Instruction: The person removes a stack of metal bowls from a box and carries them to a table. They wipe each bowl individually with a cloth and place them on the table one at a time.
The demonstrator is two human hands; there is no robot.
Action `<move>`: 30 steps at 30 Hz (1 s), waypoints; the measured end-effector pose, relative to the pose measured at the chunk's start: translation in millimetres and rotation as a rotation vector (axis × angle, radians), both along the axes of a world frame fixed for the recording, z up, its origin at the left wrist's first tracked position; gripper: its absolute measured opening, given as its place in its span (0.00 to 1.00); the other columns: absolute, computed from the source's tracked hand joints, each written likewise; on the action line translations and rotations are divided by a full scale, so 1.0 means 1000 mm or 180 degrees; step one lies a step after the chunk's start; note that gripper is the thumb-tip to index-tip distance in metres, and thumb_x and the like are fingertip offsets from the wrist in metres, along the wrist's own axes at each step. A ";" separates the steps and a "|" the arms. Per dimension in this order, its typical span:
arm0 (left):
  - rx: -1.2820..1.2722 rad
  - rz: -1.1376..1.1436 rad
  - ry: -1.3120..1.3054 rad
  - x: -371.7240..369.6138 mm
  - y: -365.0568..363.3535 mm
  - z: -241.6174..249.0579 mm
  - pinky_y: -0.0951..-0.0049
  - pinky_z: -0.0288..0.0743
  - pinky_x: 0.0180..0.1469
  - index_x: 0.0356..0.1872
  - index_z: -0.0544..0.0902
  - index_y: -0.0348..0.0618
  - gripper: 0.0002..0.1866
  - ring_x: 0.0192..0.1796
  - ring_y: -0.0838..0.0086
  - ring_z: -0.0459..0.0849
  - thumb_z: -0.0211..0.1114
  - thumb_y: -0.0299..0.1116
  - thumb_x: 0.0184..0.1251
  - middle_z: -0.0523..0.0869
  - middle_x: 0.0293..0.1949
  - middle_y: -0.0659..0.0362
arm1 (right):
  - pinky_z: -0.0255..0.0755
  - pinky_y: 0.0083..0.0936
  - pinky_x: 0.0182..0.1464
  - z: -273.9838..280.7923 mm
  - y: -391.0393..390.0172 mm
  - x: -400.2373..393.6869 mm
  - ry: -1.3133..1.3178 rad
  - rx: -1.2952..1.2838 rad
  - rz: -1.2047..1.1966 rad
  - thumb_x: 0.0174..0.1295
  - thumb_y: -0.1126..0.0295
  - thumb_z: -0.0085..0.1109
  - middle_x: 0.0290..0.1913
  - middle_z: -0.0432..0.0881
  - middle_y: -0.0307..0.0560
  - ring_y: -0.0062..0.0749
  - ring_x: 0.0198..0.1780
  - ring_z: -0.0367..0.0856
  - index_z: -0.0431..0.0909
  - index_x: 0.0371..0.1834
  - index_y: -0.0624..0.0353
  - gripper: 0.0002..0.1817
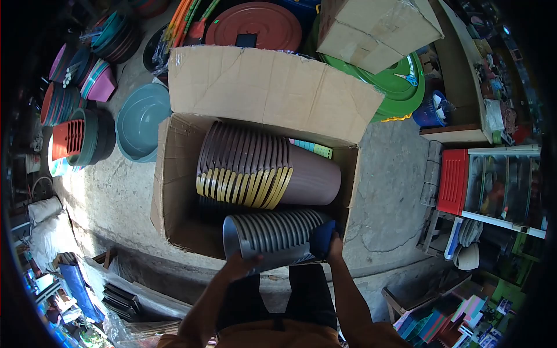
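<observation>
An open cardboard box holds a nested stack of brown buckets with yellow handles, lying on its side. Nearer to me, a nested stack of grey ribbed containers lies sideways at the box's front edge, with a dark blue piece at its right end. My left hand grips the near left side of the grey stack. Around the blue end is my right hand, its fingers partly hidden.
A teal basin stands left of the box, near stacks of tubs. Behind are a red lid, a green lid and another carton. A red and clear drawer unit is at right.
</observation>
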State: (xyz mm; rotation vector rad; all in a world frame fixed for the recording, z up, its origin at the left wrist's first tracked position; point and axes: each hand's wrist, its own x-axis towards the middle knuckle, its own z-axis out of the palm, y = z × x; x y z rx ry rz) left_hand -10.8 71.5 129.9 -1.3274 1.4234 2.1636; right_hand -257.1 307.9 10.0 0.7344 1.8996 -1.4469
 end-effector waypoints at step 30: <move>-0.3121 0.0621 -0.0140 -0.023 -0.001 0.076 0.69 0.75 0.44 0.45 0.80 0.40 0.14 0.40 0.68 0.83 0.59 0.40 0.68 0.85 0.39 0.54 | 0.76 0.25 0.45 -0.141 0.017 -0.027 -0.0543 -0.1187 0.0601 0.72 0.60 0.45 0.37 0.82 0.40 0.26 0.39 0.81 0.80 0.46 0.59 0.16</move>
